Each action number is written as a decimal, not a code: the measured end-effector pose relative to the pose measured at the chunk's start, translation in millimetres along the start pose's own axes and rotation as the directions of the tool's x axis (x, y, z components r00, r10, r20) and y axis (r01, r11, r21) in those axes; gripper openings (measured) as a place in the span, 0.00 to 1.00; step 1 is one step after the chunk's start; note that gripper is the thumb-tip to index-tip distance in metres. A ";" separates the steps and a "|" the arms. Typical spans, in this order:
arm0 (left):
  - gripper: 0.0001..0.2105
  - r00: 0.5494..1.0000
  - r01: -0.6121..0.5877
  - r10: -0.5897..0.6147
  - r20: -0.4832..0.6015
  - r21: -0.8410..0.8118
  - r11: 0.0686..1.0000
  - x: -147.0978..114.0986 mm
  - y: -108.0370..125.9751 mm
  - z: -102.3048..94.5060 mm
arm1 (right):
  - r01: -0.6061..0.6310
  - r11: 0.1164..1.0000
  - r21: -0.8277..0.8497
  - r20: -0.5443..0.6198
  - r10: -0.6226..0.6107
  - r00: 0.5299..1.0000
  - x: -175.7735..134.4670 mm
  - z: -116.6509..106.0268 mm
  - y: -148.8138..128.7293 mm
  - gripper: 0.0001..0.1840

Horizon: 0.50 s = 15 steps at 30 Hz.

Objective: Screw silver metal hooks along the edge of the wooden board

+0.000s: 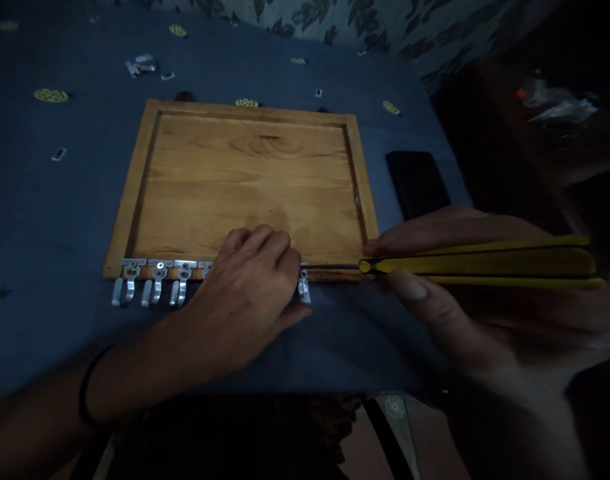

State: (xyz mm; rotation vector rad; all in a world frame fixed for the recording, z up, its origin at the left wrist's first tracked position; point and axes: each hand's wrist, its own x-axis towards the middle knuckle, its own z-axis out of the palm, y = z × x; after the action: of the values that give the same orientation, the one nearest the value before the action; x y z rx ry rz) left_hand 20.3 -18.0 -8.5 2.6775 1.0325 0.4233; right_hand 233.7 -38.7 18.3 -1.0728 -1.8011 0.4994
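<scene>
A shallow wooden tray with a raised frame lies on the cloth. Along its near edge runs a row of silver metal hooks, a screw showing in at least one of them. My left hand is closed over the middle of this row, fingers curled on the tray's edge and thumb below by the rightmost hook; it hides the hooks beneath. In my right hand is a yellow and black screwdriver, held level. Its thin shaft points left to that rightmost hook; the tip's contact is hidden.
A blue patterned cloth covers the table. Loose metal hooks lie at the back left. Right of the tray rests a dark flat object. Crumpled clear plastic sits on a dark surface at far right.
</scene>
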 end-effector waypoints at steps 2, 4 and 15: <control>0.12 1.000 0.002 -0.002 0.009 0.001 1.000 0.3 0.2 0.0 | -0.017 1.000 -0.009 0.035 0.018 0.999 0.5 -1.1 0.1 0.19; 0.12 1.000 0.002 -0.002 0.004 0.005 1.000 0.6 -0.1 -0.1 | -0.022 0.999 -0.023 0.054 0.023 0.998 0.9 -1.4 -0.7 0.18; 0.14 1.000 -0.011 0.012 -0.023 0.016 1.000 0.6 -0.3 1.1 | -0.060 0.988 -0.139 0.006 0.062 0.998 -1.9 5.0 -9.0 0.09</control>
State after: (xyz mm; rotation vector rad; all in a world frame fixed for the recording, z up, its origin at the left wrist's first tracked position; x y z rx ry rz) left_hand 20.9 -17.5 -9.5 2.7004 1.0315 0.4507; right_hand 225.6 -44.5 21.4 -1.2256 -1.8378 0.4216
